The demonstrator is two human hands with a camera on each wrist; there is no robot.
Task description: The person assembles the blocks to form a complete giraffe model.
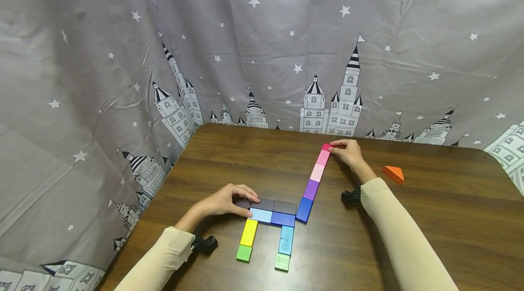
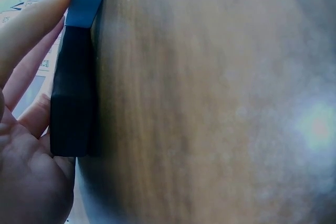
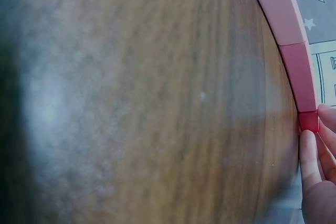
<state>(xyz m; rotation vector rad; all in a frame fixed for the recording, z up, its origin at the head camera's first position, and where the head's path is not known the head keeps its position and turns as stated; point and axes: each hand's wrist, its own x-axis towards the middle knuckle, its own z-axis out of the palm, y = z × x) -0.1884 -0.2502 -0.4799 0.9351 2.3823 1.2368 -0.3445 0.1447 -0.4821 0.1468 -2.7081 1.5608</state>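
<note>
On the wooden table, my left hand [image 1: 226, 199] rests around the left end of a row of dark blocks [image 1: 263, 204]. Its thumb touches the light blue block [image 1: 261, 215] and its fingers lie along the far side. In the left wrist view a dark block [image 2: 73, 98] stands against these fingers, partly hidden. My right hand [image 1: 348, 152] pinches a small red block [image 3: 308, 121] at the far end of a slanting line. Below it in that line come a pink block [image 1: 323, 158], a pale pink block [image 1: 317, 172], a purple block [image 1: 311, 189] and a blue block [image 1: 304, 209].
Another blue block [image 1: 283, 219] adjoins the light blue one. Two legs run toward me: a yellow block [image 1: 249, 232] with a green block [image 1: 244, 253], and a sky-blue block [image 1: 286, 240] with a pale green block [image 1: 282, 262]. An orange triangular block [image 1: 394, 174] lies right. A grey castle-print curtain [image 1: 270, 45] hangs behind.
</note>
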